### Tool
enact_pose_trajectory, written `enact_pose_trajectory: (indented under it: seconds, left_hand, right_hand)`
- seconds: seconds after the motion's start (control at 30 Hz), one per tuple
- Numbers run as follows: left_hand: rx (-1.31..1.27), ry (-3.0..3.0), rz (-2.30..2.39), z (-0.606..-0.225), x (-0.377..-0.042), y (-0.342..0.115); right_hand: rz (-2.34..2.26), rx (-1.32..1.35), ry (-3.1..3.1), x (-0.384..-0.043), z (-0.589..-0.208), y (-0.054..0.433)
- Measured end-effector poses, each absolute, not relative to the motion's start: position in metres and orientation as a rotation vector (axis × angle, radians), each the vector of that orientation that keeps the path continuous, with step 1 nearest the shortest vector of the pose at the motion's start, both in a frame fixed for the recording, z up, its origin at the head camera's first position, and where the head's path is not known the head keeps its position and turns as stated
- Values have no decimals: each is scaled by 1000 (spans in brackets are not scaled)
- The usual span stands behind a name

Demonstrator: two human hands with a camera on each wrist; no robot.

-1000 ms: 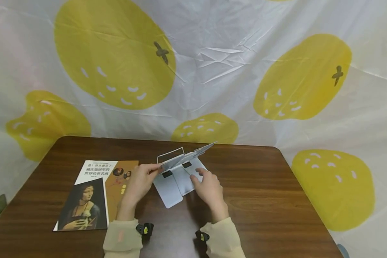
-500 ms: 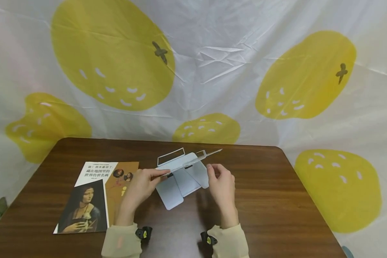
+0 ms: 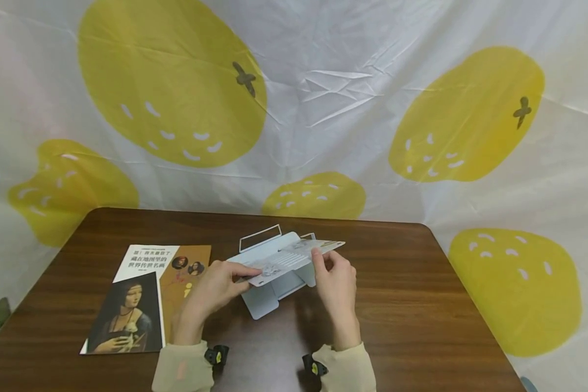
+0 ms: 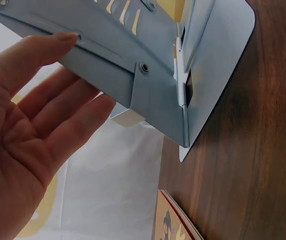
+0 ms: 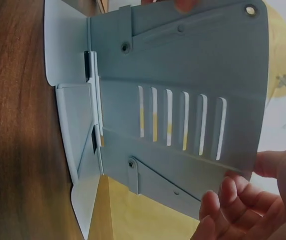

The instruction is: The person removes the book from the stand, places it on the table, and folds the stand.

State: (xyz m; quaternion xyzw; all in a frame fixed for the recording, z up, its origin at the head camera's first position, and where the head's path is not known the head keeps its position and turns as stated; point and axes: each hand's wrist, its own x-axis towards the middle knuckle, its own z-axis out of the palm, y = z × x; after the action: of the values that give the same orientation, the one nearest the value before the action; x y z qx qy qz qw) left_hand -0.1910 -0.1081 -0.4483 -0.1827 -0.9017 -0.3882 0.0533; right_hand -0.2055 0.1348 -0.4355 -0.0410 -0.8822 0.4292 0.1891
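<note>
A white metal book stand [image 3: 294, 260] stands half unfolded on the table, its slotted back panel tilted up so that a printed pattern shows in the head view. My left hand [image 3: 218, 288] pinches the panel's left edge, thumb on one face and fingers behind, as the left wrist view [image 4: 42, 105] shows. At the right edge, my right hand [image 3: 337, 280] holds the panel near a corner between thumb and fingers. Below it, the base plate [image 3: 261, 305] lies on the wood. Slots and riveted arms mark the panel's grey underside [image 5: 183, 60] in the right wrist view.
A book with a painted portrait [image 3: 127, 321] lies to the left of the stand. A wire bracket [image 3: 259, 238] sticks up behind the stand. The brown wooden table [image 3: 402, 316] ends at a white curtain [image 3: 323, 136] with yellow fruit prints.
The back panel has swung from nearly edge-on to tilted towards me, baring its printed face. My right hand has moved right from over the base and now grips the panel's right edge.
</note>
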Motion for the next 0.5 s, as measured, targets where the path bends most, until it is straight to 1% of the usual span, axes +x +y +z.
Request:
enact_pose_trajectory:
  seconds: [0.5]
  left_hand:
    - [-673,-2724,-1294,-452,-191,-107]
  right_hand:
    - [1143,-134,-2550,-205,-433,144]
